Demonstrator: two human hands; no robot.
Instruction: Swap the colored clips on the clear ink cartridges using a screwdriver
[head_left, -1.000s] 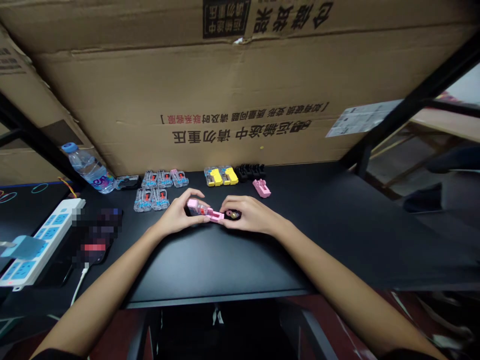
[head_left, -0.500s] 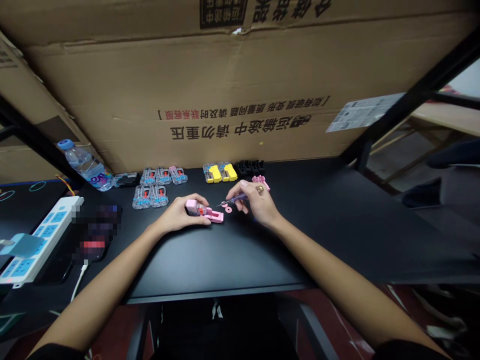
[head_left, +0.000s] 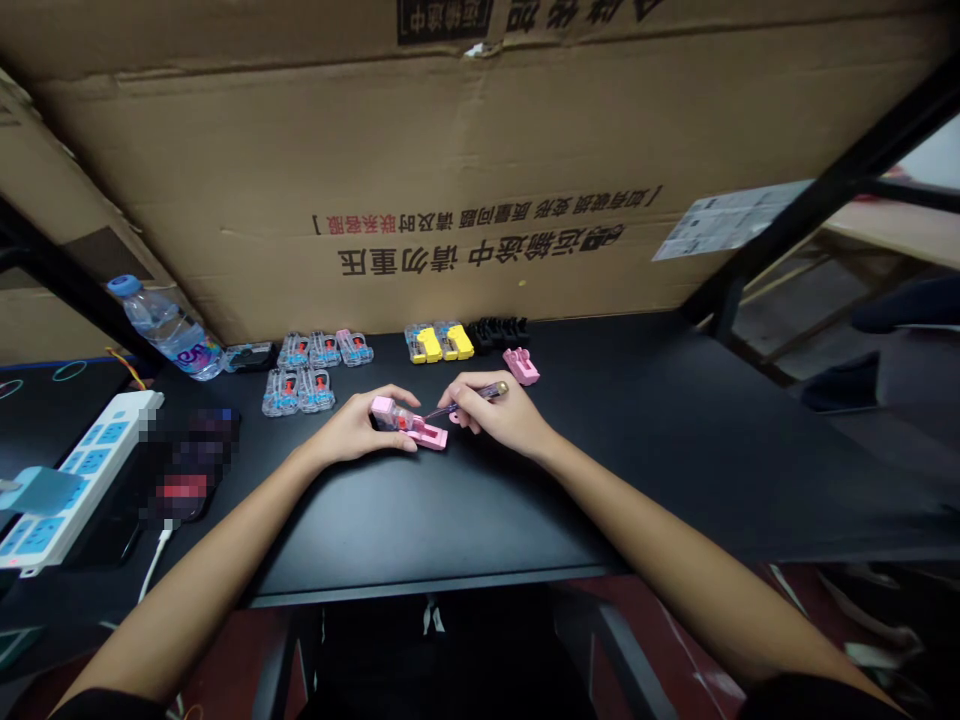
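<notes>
My left hand (head_left: 358, 427) is closed around a pink and clear plastic device (head_left: 411, 427) with a small red part inside, pinned against the black table. In my right hand (head_left: 504, 415) is a slim, dark small screwdriver (head_left: 487, 392) with a gold-coloured end. Its thin tip points down-left to the middle of the pink device; whether it touches cannot be made out. A small pink ring (head_left: 454, 417) lies under my right fingers, partly hidden. Just beyond that hand rests a separate pink plastic shell (head_left: 522, 366).
Along the back stand several clear devices (head_left: 298, 390), two yellow ones (head_left: 441, 342) and black pieces (head_left: 498, 333), before a large cardboard box (head_left: 420, 150). To the left are a water bottle (head_left: 169, 325), a phone (head_left: 191, 470) and a power strip (head_left: 82, 475).
My right hand has turned, tilting the screwdriver's gold end up and bringing its tip onto the device's area. The pink ring is now more covered. My left hand stays in place.
</notes>
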